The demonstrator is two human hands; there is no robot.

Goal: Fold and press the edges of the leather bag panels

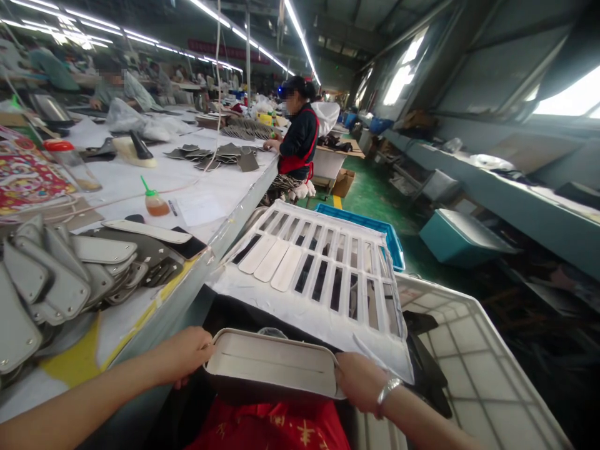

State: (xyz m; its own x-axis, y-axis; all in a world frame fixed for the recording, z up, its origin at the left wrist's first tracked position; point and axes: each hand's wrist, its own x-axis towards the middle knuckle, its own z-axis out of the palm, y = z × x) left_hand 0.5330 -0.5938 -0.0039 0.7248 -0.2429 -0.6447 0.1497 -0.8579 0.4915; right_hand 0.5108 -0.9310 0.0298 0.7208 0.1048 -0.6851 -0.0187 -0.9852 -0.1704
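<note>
My left hand is closed on the left end of a long tray-like piece with rounded corners. Its face is cream with a raised rim, a thin dark line runs along it, and its side looks dark. On the opposite end my right hand, with a silver bracelet at the wrist, grips the same piece. The piece is over my lap, above a red apron. Just beyond it lies a white slotted rack, with several cream oblong strips on its left part.
Grey panels with metal studs are piled on the table at left. A glue bottle with a green nozzle stands there. A white crate is at right, a blue crate behind the rack. A co-worker works farther along.
</note>
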